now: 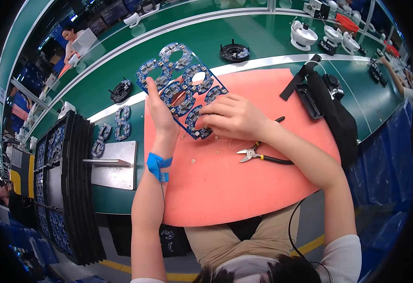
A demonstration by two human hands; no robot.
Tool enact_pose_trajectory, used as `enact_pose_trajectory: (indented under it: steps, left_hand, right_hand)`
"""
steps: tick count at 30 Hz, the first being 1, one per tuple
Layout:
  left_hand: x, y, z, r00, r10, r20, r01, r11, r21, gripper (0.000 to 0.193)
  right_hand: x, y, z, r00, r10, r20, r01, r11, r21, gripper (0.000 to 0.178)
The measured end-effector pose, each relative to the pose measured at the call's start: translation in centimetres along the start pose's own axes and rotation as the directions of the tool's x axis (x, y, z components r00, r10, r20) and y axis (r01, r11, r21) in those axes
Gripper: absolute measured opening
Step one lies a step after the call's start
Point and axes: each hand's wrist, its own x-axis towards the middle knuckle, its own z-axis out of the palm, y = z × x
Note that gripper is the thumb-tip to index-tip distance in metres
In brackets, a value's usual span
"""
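A panel of blue ring-shaped circuit boards [187,86] is raised and tilted over the pink mat [225,188]. My left hand [161,112] grips its left edge, thumb up along the front. At the panel's lower right, my right hand [238,117] has its bent fingers closed on one of the rings; the fingertips are partly hidden. Diagonal cutters [250,153] with black and yellow handles lie on the mat beneath my right forearm. Small scraps are scattered near them. A blue wrist strap [158,166] circles my left wrist.
Left of the mat stand stacked black trays [76,188] of boards, a metal plate with a bar [114,177], and loose double-ring boards [122,123]. A black device with straps [329,101] lies at right. Black round housings [235,52] and white units [303,37] sit beyond.
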Motion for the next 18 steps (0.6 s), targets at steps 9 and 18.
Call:
enact_pose_trajectory:
  steps: [9,18]
  left_hand:
    - [-0.1,-1.2,0.1,0.995,-0.092,0.032,0.096,0.986,-0.133,0.06]
    - [0.6,-1.7,-0.6,1.0,-0.004,0.001,0.004,0.999,-0.044,0.055]
  right_hand:
    - [-0.4,-0.3,0.4,0.973,-0.218,0.069,0.227,0.96,-0.163,0.013]
    - [-0.7,-0.7,0.6,0.984,0.114,0.137,-0.143,0.965,0.219,0.015]
